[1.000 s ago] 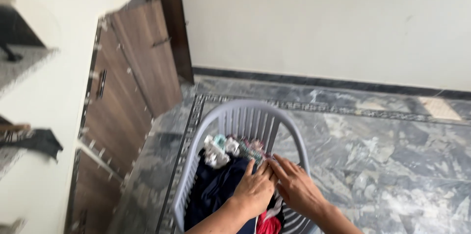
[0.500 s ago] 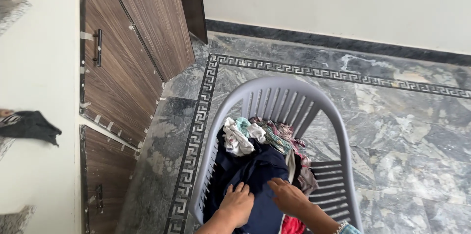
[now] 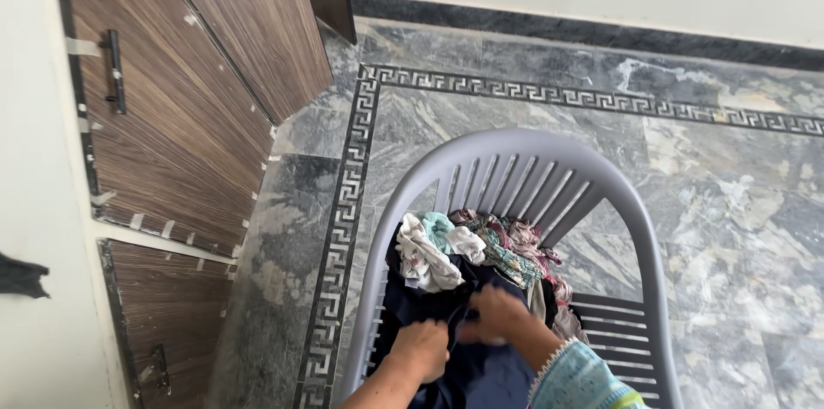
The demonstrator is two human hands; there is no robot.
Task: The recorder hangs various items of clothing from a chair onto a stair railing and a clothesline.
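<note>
A grey plastic chair (image 3: 524,156) stands on the marble floor with a heap of clothes on its seat. On top lies a dark navy garment (image 3: 489,375); behind it are a white patterned cloth (image 3: 422,256) and a floral multicoloured cloth (image 3: 508,253). My left hand (image 3: 422,349) is closed on a fold of the navy garment at the front left of the heap. My right hand (image 3: 498,315), blurred, grips the same garment just to the right, its turquoise sleeve at the bottom edge.
Brown wood-grain cabinet doors (image 3: 180,109) with dark handles line the left side. A white wall with a dark skirting (image 3: 592,31) runs along the back. The marble floor has a black key-pattern border (image 3: 343,203) beside the chair. A dark cloth (image 3: 19,276) shows at far left.
The view has tilted down and closer to the chair. Both hands have closed on the navy garment and bunched it up; my right hand moved in toward the left one.
</note>
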